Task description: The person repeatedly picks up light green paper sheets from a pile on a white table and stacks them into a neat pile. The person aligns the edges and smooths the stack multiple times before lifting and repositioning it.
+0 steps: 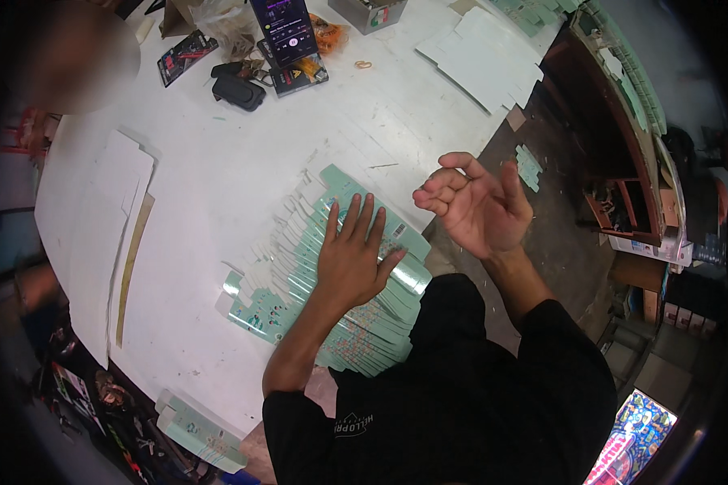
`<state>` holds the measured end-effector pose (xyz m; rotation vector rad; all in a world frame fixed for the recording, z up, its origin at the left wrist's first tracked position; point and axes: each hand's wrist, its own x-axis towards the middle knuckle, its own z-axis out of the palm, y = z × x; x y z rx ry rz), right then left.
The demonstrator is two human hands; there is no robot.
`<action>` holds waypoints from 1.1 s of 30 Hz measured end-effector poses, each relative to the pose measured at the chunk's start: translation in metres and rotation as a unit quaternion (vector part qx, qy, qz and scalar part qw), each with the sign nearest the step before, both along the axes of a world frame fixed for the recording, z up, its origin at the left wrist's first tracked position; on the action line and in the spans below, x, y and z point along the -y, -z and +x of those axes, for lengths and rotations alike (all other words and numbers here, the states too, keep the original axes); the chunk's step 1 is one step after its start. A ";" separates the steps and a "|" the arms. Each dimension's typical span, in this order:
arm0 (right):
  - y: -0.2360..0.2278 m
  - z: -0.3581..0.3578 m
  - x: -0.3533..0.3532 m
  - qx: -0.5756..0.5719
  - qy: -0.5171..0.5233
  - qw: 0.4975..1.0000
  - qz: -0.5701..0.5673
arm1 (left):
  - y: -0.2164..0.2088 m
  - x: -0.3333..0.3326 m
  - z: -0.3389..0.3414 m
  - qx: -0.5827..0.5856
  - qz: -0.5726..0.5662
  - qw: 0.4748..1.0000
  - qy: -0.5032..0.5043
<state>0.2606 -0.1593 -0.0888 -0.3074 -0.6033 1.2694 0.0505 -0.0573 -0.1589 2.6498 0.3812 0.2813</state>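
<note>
A fanned-out row of flat, unfolded green printed cartons [364,331] lies on the white table, close to my body. My left hand [354,246] rests palm down on the uppermost cartons, its fingers spread. To the right, my right hand [481,206] is raised above the table's edge, palm turned up and fingers loosely curled with the thumb apart. Nothing shows between its fingers. The cartons overlap like steps, with their white cut edges and tabs showing along the left side.
A lit phone [285,32] stands at the back beside a black case [239,91] and a metal box [368,14]. White sheets lie stacked at left [105,242] and far right [485,61]. Another green carton stack [198,432] sits lower left. A carton piece [528,167] lies on the floor.
</note>
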 end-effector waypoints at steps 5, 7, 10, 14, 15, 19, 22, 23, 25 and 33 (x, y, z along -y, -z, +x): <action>-0.001 -0.002 0.001 -0.011 0.003 1.000 -0.015 | -0.002 0.000 0.001 0.004 -0.008 1.000 -0.004; 0.000 -0.003 0.001 -0.007 0.012 1.000 -0.027 | -0.002 0.000 0.001 0.003 -0.013 1.000 -0.006; 0.000 -0.005 0.000 0.006 0.022 0.997 -0.069 | -0.002 0.000 0.000 0.003 -0.023 1.000 -0.009; 0.036 -0.031 0.028 0.446 0.165 0.818 -0.324 | -0.002 -0.001 0.002 0.003 -0.034 0.999 -0.013; 0.042 -0.048 0.037 0.580 0.192 0.712 -0.347 | -0.002 0.000 0.001 0.000 -0.039 0.999 -0.015; 0.093 -0.076 0.058 0.695 0.260 0.649 -0.169 | 0.002 0.002 -0.003 -0.015 -0.002 1.000 -0.015; 0.110 -0.079 0.061 0.719 0.258 0.628 -0.149 | 0.001 0.001 -0.004 -0.047 0.004 0.999 -0.010; 0.113 -0.076 0.062 0.720 0.248 0.632 -0.146 | 0.002 0.002 -0.005 -0.051 0.003 0.999 -0.012; 0.111 -0.065 0.057 0.723 0.236 0.635 -0.139 | 0.005 0.000 -0.004 -0.053 0.008 0.999 -0.010; 0.100 -0.043 0.044 0.712 0.194 0.660 -0.145 | -0.014 -0.002 0.024 -0.200 0.013 0.980 -0.023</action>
